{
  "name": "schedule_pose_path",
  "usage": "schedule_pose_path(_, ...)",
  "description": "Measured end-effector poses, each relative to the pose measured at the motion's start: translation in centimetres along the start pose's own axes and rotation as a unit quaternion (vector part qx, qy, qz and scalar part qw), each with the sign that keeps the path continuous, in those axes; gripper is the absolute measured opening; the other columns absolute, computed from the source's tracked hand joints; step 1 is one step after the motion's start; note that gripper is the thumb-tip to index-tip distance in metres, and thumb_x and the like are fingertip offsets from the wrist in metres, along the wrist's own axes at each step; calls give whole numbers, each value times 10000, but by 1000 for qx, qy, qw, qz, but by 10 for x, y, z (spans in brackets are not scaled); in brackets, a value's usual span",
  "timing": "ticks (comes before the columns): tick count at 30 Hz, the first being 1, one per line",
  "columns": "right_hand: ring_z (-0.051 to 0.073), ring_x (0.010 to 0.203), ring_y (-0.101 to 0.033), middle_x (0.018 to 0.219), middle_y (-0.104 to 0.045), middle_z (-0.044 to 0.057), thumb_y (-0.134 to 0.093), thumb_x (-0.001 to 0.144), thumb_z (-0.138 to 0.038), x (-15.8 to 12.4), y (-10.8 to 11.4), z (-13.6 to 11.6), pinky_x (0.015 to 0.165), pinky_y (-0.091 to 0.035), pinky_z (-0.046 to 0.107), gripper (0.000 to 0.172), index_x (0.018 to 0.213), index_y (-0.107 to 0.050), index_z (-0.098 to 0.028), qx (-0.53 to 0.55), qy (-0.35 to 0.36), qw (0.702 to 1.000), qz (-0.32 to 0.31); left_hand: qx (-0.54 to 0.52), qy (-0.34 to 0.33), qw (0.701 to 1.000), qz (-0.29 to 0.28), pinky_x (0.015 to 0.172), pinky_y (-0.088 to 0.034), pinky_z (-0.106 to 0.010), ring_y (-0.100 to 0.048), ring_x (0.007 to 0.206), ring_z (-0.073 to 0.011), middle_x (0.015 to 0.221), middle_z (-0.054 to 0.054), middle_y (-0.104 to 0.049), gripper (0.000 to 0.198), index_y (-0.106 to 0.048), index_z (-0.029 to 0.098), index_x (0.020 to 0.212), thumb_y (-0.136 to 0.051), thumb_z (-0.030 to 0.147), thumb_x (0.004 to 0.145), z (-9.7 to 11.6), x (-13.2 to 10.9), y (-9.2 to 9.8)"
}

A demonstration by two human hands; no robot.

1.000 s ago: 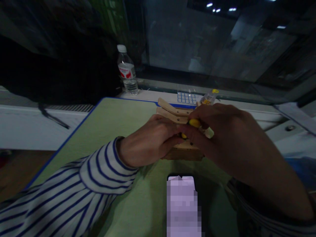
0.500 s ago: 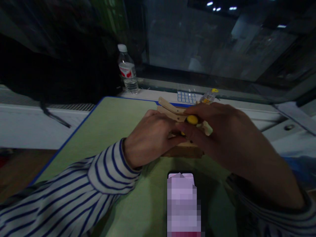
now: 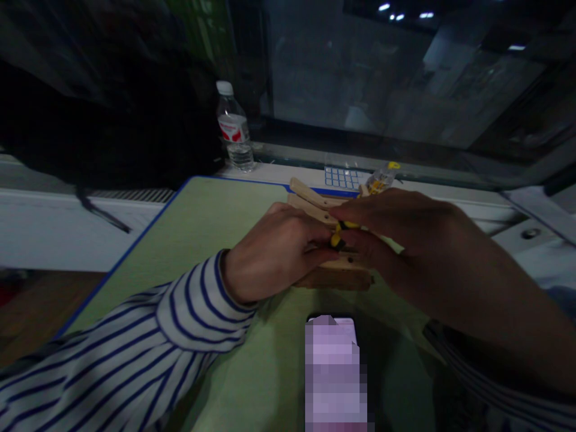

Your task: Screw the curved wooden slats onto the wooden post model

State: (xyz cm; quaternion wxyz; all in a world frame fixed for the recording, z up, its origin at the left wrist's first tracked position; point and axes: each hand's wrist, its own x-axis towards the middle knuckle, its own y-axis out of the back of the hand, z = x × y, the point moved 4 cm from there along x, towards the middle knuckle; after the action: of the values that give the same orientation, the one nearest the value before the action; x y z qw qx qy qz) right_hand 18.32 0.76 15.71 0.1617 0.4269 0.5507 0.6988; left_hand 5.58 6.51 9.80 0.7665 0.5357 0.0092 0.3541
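Light wooden pieces with small dark holes [image 3: 310,207] lie across a brown wooden block [image 3: 342,279] on the green table. My left hand [image 3: 279,249] has its thumb and fingers closed on a small yellow and black part [image 3: 337,241] above the wood. Just right of it, my right hand [image 3: 405,240] pinches another yellow and black piece [image 3: 348,225] between thumb and forefinger. The two hands nearly meet, and they hide much of the wood beneath them.
A phone [image 3: 335,372] lies in front of the block on the green table [image 3: 180,228]. Behind stand a water bottle [image 3: 235,135], a blue-and-white grid sheet [image 3: 344,177] and a clear bag with yellow bits [image 3: 382,177]. A dark bag [image 3: 112,120] is at the left.
The yellow and black piece in my right hand has tilted from a round end-on view to lying sideways. My right wrist has turned slightly. My left hand has barely moved.
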Motion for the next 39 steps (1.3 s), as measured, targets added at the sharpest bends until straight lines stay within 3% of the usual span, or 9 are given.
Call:
schedule_pose_path(7, 206, 820, -680, 911, -740, 49, -482, 929, -212, -2, 1, -2, 771, -504, 345, 229, 931, -710, -192, -28, -16, 999, 13, -13, 2, 1000, -1, 814, -483, -280, -678, 899, -166, 929, 8, -744, 168, -733, 273, 963, -603, 200, 886, -1, 0, -2)
schedule_pose_path(21, 221, 844, -663, 974, -720, 88, -539, 925, -306, -1, -4, 3, 774, -498, 353, 211, 935, -698, -168, -21, -56, 998, 3, -37, -30, 999, -17, 809, -484, -255, -678, 873, -146, 892, 30, -739, 233, -731, 274, 921, -561, 119, 884, 3, 1, 0)
schedule_pose_path(26, 224, 862, -660, 1006, -715, 90, -561, 910, -263, -2, -4, 3, 796, -492, 359, 172, 947, -694, -160, -15, -51, 999, 8, -39, 2, 999, 6, 786, -468, -256, -672, 863, -146, 907, 41, -741, 116, -732, 287, 940, -635, 287, 877, 5, 1, 2)
schedule_pose_path(29, 233, 892, -663, 1024, -717, 92, -538, 920, -253, 0, -4, 3, 809, -495, 369, 189, 972, -694, -159, -14, -62, 998, 0, 12, 23, 999, 42, 747, -448, -310, -664, 773, -171, 830, 18, -738, 192, -735, 257, 896, -627, 413, 872, 8, 0, 5)
schedule_pose_path(33, 231, 932, -667, 1046, -725, 80, -546, 921, -270, 1, -3, 3, 832, -498, 363, 216, 1032, -690, -153, 1, -63, 998, 9, 87, 25, 993, 75, 739, -408, -362, -647, 710, -197, 736, -7, -723, 232, -728, 214, 820, -613, 408, 878, 10, -1, 6)
schedule_pose_path(37, 187, 1072, -633, 1202, -685, 59, -527, 940, -269, -1, 2, 1, 921, -470, 315, 327, 1233, -604, -146, 40, -36, 998, 21, 64, 18, 997, 48, 695, -404, -320, -630, 679, -168, 706, -7, -703, 262, -709, 189, 769, -598, 392, 892, 9, -1, 3)
schedule_pose_path(39, 159, 1053, -637, 1193, -689, 45, -524, 932, -205, -3, 4, 0, 924, -459, 278, 314, 1231, -604, -151, 48, -18, 999, 18, 59, 17, 997, 45, 701, -404, -320, -636, 697, -171, 720, -5, -702, 266, -705, 190, 774, -592, 397, 896, 9, -1, 3)
